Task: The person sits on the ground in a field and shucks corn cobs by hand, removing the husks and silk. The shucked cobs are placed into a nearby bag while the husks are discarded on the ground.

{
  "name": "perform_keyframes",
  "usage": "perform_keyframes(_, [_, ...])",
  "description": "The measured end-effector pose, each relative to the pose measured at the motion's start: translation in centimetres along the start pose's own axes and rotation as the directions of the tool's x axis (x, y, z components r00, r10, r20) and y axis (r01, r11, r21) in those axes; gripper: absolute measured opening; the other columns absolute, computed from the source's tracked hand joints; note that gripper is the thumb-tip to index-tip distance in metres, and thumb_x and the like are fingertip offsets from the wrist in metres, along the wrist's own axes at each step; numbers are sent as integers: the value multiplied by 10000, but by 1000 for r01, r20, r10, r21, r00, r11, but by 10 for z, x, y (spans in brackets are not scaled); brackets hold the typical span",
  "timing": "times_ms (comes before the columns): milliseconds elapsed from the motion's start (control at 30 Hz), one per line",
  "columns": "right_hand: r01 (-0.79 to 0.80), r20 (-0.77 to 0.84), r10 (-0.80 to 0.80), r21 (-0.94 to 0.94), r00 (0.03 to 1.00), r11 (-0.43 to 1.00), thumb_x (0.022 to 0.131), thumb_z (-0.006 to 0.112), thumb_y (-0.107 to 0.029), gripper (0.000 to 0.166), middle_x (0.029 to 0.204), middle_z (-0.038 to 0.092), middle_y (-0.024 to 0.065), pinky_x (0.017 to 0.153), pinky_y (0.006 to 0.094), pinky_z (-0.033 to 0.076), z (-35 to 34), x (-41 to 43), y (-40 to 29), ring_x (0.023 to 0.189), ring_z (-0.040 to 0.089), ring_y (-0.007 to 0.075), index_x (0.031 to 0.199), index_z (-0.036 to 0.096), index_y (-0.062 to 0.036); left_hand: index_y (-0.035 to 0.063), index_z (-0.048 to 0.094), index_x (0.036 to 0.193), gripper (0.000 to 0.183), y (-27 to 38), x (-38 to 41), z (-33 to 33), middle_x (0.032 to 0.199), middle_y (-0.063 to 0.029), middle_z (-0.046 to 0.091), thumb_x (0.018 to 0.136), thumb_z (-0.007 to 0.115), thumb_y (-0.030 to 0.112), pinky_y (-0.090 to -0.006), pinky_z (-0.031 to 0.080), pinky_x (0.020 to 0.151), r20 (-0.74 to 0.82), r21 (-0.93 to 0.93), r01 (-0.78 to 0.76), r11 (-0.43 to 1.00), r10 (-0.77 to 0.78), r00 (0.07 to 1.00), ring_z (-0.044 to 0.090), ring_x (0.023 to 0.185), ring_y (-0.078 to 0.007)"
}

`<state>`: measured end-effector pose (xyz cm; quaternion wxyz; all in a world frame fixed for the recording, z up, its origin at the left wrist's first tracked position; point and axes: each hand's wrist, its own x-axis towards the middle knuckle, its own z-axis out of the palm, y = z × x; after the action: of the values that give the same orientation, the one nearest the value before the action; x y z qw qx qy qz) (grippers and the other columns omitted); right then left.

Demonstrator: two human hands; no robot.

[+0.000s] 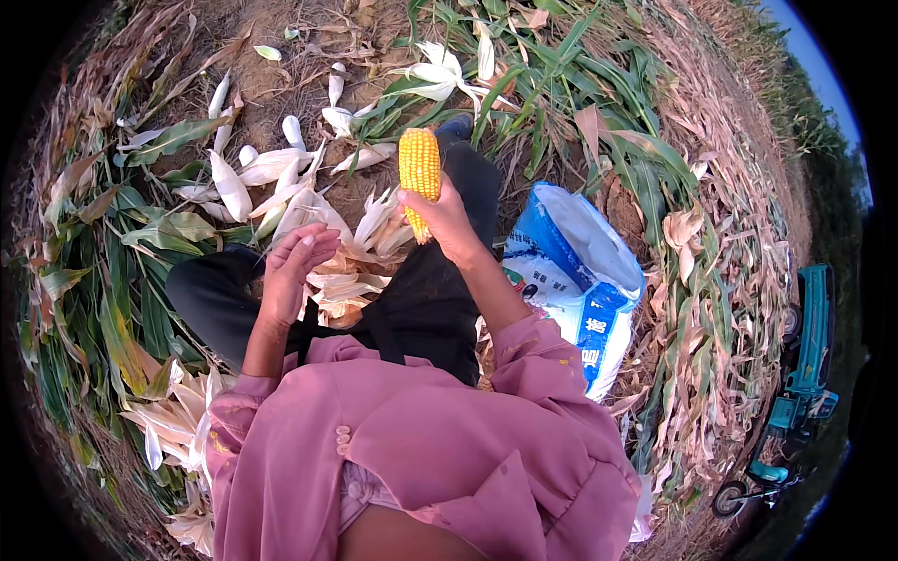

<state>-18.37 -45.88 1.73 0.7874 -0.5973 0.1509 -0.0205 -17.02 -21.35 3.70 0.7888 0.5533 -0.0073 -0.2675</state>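
Observation:
My right hand (pixel 446 214) holds a husked yellow corn cob (pixel 419 165) upright, its tapered end below the thumb. My left hand (pixel 298 263) is raised to the left of the cob, fingers loosely bent, with nothing seen in it. Pale loose husks (pixel 344 287) lie between my legs, below both hands. Ears in white husks (pixel 230 186) are scattered on the soil ahead and to the left. A blue and white woven sack (pixel 561 273) with printed writing stands at my right side, its mouth open; what is inside is hard to make out.
Green corn stalks and leaves (pixel 158 301) are heaped at the left, with more stalks (pixel 617 105) ahead to the right. Dry stalks (pixel 729 294) cover the ground beyond the sack. A teal cargo tricycle (pixel 800 372) stands at the far right.

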Motion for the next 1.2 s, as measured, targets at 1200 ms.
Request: perform_keyframes(1200, [436,517,537,-854,666,282,760,639,-408,522,1228,521,119,928,365,405,61,199,179,1148,478,283,1203,536,-152,-2,553,1067,245,48,223,-151,942,-102,625,924,483,183,-260,491,763,-195,134,45,990,-18,981,604,809,-144])
